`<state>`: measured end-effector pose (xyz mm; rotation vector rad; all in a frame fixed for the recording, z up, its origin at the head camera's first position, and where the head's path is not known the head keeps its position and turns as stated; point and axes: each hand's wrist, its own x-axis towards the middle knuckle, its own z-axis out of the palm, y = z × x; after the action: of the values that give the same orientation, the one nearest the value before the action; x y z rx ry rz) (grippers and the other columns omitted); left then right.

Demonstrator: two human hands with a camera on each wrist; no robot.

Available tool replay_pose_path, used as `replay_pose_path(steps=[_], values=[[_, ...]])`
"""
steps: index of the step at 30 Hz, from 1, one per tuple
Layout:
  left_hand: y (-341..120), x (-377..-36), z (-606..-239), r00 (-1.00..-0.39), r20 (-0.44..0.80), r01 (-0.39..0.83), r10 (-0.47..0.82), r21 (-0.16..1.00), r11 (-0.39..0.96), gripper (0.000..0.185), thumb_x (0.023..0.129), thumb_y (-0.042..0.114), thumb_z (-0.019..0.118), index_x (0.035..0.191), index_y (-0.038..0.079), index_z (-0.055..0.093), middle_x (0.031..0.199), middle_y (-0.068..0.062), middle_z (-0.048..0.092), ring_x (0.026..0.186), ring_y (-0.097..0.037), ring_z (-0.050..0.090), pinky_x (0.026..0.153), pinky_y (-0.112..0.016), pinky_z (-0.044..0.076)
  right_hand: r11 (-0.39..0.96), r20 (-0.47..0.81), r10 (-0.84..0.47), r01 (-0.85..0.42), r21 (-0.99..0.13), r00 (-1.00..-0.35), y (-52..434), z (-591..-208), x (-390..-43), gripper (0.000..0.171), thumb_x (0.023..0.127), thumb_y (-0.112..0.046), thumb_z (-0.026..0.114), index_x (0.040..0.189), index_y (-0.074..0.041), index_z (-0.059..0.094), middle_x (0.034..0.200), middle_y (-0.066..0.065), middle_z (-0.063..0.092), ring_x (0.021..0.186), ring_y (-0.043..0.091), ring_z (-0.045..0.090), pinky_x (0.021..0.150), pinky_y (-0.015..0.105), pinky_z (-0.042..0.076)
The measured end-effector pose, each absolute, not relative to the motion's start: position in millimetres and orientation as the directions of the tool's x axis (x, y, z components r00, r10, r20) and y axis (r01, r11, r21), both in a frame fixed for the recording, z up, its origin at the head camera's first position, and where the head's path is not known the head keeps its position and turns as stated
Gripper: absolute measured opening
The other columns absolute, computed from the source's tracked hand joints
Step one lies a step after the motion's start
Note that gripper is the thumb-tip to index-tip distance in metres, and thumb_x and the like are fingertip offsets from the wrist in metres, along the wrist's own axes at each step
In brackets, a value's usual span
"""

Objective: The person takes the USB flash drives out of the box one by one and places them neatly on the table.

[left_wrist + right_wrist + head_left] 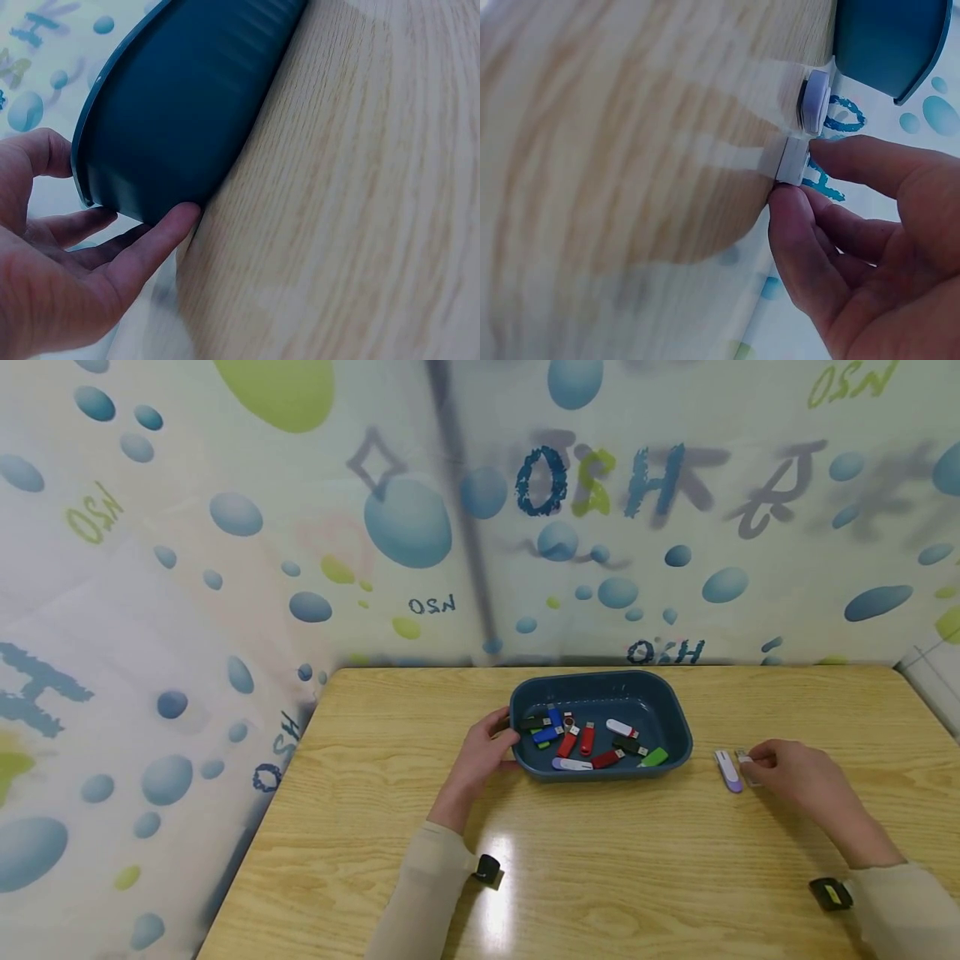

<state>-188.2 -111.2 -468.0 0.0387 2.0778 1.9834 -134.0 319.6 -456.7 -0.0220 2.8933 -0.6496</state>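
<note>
My left hand holds the left end of a dark blue plastic bin. In the left wrist view its fingertips lie against the bin's outer wall, low down near the table. Between thumb and finger, my right hand pinches a whitish USB flash drive at the tabletop, its metal plug pointing away from me. Just left of it lies a white and purple USB flash drive. Inside the bin are several more drives, among them a red one and a green one.
The wooden table meets a patterned cloth backdrop behind the bin and another on the left. Each sleeve cuff carries a small black device, one at the left wrist and one at the right.
</note>
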Motion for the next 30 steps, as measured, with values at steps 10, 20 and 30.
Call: replay_pose_path(steps=[10, 20, 30], values=[[-111, -189, -466, -0.961, -0.183, -0.172, 0.206, 0.983, 0.068, 0.058, 0.097, 0.007, 0.055, 0.154, 0.001, 0.045, 0.151, -0.022, 0.049, 0.123, -0.037, 0.055, 0.085, -0.05, 0.061, 0.896, -0.137, -0.01, 0.052, -0.442, -0.991, 317, -448, -134, 0.045, 0.102, -0.024, 0.061, 0.117, 0.019, 0.061, 0.095, 0.023, 0.067, 0.077, 0.029, 0.058, 0.064, 0.042, 0.051], [-111, -189, -466, -0.962, -0.183, -0.173, 0.203, 0.983, 0.065, 0.058, 0.097, 0.007, 0.055, 0.154, 0.001, 0.045, 0.151, -0.022, 0.048, 0.124, -0.037, 0.055, 0.085, -0.05, 0.061, 0.866, 0.07, -0.034, -0.064, -0.496, -0.997, 286, -427, -134, 0.037, 0.105, -0.026, 0.06, 0.118, 0.008, 0.067, 0.1, 0.022, 0.072, 0.083, 0.033, 0.065, 0.062, 0.041, 0.05], [-111, -187, -465, -0.962, -0.192, -0.183, 0.195, 0.981, 0.064, 0.058, 0.096, 0.006, 0.055, 0.153, 0.001, 0.046, 0.151, -0.022, 0.049, 0.124, -0.037, 0.056, 0.083, -0.049, 0.062, 0.839, 0.169, -0.042, -0.127, -0.529, -0.985, 248, -419, -142, 0.032, 0.103, -0.023, 0.064, 0.116, 0.006, 0.069, 0.099, 0.019, 0.072, 0.091, 0.038, 0.066, 0.074, 0.056, 0.055]])
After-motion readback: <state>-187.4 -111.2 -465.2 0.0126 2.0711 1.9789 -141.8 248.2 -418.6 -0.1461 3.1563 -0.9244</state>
